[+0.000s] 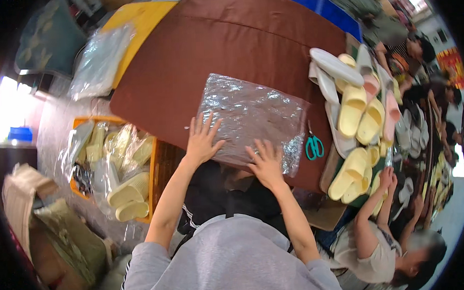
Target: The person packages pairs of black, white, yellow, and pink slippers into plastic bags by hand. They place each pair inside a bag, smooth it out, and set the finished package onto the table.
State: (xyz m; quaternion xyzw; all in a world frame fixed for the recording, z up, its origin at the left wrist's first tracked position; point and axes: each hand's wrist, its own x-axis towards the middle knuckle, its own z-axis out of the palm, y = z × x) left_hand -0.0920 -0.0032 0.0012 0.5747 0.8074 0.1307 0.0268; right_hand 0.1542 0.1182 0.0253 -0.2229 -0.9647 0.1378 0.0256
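A stack of clear plastic bags (pixel 251 116) lies flat on the brown table (pixel 223 43) near its front edge. My left hand (pixel 202 140) rests flat on the stack's near left corner, fingers spread. On the near right part of the stack lies my right hand (pixel 266 163), its fingers apart and pressing down. Neither hand grips anything. Teal-handled scissors (pixel 314 146) lie just right of the bags.
Yellow, white and pink slippers (pixel 356 110) are heaped at the table's right. An orange crate (pixel 154 173) at my left holds bagged yellow slippers (pixel 126 192). A seated person (pixel 384 247) works at the lower right, others beyond. More clear bags (pixel 99 62) lie on a yellow surface.
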